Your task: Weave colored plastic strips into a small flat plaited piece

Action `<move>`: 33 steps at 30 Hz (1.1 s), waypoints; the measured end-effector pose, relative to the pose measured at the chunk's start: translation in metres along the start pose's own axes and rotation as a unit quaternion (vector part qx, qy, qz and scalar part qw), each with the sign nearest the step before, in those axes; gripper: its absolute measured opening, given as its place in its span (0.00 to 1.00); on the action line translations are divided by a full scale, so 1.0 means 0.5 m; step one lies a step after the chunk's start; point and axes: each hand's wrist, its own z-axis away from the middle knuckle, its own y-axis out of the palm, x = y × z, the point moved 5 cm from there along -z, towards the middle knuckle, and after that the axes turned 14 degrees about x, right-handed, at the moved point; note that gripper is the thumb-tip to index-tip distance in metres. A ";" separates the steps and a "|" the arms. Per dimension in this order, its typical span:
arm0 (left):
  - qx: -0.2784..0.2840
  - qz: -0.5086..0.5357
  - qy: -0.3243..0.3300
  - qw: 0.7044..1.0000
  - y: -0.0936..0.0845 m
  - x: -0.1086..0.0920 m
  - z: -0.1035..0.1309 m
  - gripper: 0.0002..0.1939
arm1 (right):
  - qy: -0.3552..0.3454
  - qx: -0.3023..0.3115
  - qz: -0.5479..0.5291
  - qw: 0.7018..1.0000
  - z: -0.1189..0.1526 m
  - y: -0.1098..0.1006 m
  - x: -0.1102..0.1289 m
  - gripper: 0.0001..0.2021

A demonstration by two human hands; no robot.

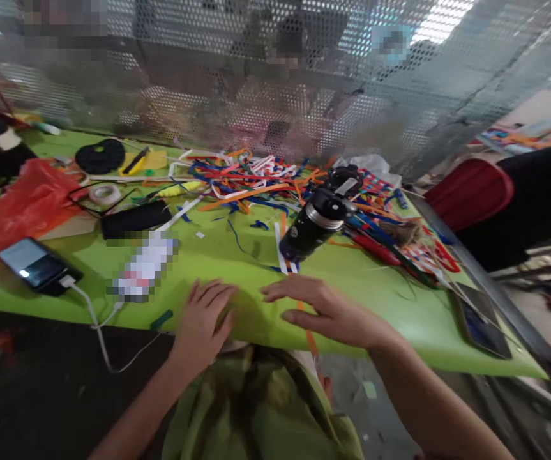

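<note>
At the front edge of the green tabletop (237,249), my left hand (204,319) rests palm down with its fingers stretched out, holding nothing. My right hand (318,306) hovers or lies a little to the right, thumb apart from the fingers and nothing in its grasp; whether it touches the table I cannot tell. Beneath the right hand an orange strip (309,335) hangs over the table edge. Just beyond that hand a black bottle (308,229) leans to the right, beside a white strip (279,246). A short dark green strip (161,319) lies left of my left hand.
A heap of coloured strips (251,172) spreads along the back. On the left are a power bank (36,265) with a white cable (98,332), a blurred-out phone-like object (145,268), a black case (136,219) and a red plastic bag (21,198). A dark tablet (483,322) lies right.
</note>
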 end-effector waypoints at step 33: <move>0.150 0.039 0.010 0.988 0.066 -0.002 -0.291 0.04 | 0.153 -0.106 0.218 0.958 0.063 0.071 -0.184 0.22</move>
